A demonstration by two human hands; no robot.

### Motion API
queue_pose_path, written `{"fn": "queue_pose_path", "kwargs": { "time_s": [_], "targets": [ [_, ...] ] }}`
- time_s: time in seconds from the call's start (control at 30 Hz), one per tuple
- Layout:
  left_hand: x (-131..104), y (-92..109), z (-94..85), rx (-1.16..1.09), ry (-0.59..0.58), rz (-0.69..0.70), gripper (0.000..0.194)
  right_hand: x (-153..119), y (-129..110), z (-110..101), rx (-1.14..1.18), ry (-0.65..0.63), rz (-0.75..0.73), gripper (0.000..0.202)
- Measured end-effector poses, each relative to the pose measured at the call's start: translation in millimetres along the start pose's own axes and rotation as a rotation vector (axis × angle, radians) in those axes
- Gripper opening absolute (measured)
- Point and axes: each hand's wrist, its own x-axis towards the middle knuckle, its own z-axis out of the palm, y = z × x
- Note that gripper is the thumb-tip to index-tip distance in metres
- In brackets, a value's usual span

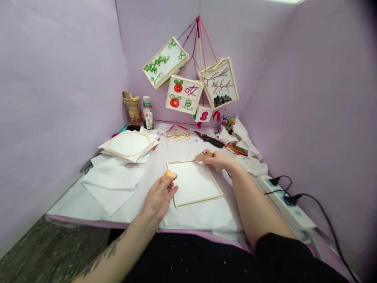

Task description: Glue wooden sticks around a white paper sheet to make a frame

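Observation:
In front of me lies a white sheet with thin wooden sticks along its edges, a stick frame (195,185). My right hand (220,160) is wrapped round a tan glue gun (204,155), whose front end is over the frame's far edge. A dark cord runs from behind that hand. At the frame's left side, my left hand (162,194) pinches a small orange-yellow piece (169,174) between thumb and fingers; its exact kind is unclear. The other left fingers are curled near the frame's left stick.
Stacked paper shapes with stick edges (129,143) and loose white sheets (113,176) lie left. Behind are wooden sticks (179,136), black-handled pliers (211,140), bottles (148,115) and a jar (134,110). A power strip (285,202) lies right. Decorated frames (184,94) hang above.

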Motion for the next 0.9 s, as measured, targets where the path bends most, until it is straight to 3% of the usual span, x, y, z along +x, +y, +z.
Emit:
{"fn": "queue_pose_path", "kwargs": {
  "time_s": [0.13,0.27,0.67,0.9],
  "targets": [
    [0.2,-0.6,-1.5,-0.001,-0.004,0.005,0.033,-4.3,-3.7,-1.9,-0.009,0.039,0.006,0.024],
    [-0.2,-0.5,-1.2,-0.003,-0.002,0.007,0.033,-6.2,-8.6,2.4,0.015,-0.002,-0.009,0.024],
    [0.0,-1.1,-1.7,0.004,-0.007,0.008,0.03,-5.3,-1.4,-5.2,0.011,0.006,0.001,0.023],
    [-0.7,-1.2,0.3,0.008,-0.009,-0.001,0.031,-11.5,-20.0,15.6,0.165,-0.053,-0.15,0.023]
  ]
}}
